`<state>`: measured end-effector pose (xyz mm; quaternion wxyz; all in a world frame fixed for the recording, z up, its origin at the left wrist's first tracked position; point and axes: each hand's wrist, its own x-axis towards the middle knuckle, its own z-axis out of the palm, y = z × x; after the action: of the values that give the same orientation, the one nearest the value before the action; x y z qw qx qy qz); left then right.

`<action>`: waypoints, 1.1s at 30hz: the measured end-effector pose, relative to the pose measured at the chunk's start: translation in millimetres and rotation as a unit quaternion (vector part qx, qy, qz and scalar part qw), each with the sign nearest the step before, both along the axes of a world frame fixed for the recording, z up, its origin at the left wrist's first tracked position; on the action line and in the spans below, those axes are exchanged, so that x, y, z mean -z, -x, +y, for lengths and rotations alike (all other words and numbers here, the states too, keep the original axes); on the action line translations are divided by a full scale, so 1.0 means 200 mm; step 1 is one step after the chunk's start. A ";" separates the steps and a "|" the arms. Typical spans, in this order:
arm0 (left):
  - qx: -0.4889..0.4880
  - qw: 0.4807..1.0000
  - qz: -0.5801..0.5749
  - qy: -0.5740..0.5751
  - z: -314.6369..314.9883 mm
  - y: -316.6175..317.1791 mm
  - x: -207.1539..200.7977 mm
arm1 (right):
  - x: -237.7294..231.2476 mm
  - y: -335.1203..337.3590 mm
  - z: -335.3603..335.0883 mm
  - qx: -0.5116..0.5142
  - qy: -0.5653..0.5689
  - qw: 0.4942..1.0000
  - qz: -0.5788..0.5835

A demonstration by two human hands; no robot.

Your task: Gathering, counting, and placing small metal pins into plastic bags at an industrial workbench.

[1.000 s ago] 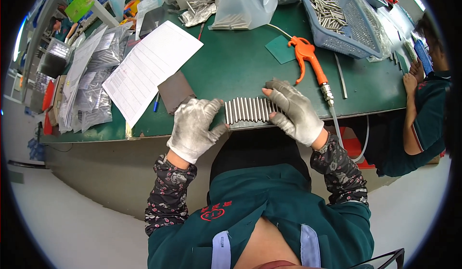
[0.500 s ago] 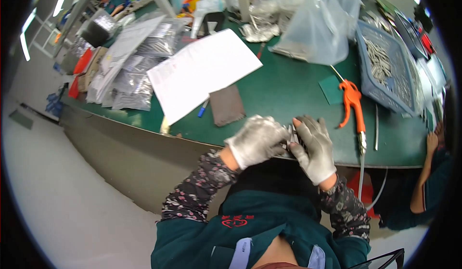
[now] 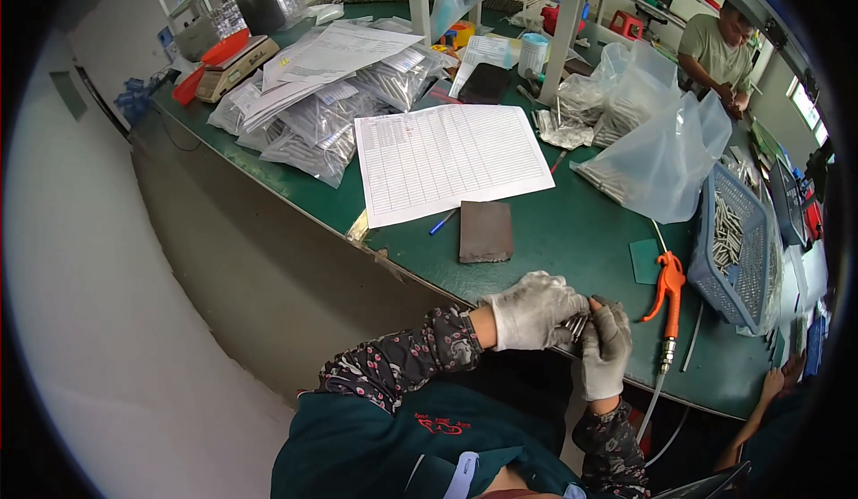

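My left hand (image 3: 534,311), in a worn white glove, is closed at the table's front edge on a small bundle of short, thin metal rods (image 3: 577,325). From the other side my right hand (image 3: 608,345), gloved too, curls its fingers round the same rods. Only the rods' middle shows between the two gloves; how many lie inside is hidden. Just beyond the hands lies a flat brown rectangular pad (image 3: 485,231). An orange air blow gun (image 3: 668,286) with a hose lies to the right of my right hand.
A blue plastic basket (image 3: 710,286) of metal rods stands at the right, beside a translucent bag (image 3: 657,164). A printed sheet (image 3: 451,164) and a blue pen (image 3: 442,223) lie beyond the pad. Bagged parts (image 3: 313,146) are piled at left. A co-worker's hands (image 3: 779,378) show at far right.
The view has tilted up and turned, so the table sits lower and more of the room shows. My right hand has turned more upright, its fingers curling closer round the rods.
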<state>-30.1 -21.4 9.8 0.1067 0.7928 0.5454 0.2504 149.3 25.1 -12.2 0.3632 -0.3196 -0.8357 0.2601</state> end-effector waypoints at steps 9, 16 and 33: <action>-0.052 0.998 -0.032 0.006 0.08 -0.10 0.05 | 0.01 -0.01 -0.02 0.066 -0.045 0.997 0.019; -0.094 0.994 -0.035 -0.041 0.07 -0.04 -0.01 | -0.02 0.00 0.04 0.001 0.017 0.996 0.084; -0.134 0.990 -0.035 -0.025 0.05 -0.11 0.02 | -0.09 0.00 -0.02 0.019 -0.057 0.998 -0.016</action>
<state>-9.0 -12.1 5.2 0.0715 0.7055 0.6366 0.3031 149.1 20.6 5.2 0.3722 -0.3179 -0.8488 0.1997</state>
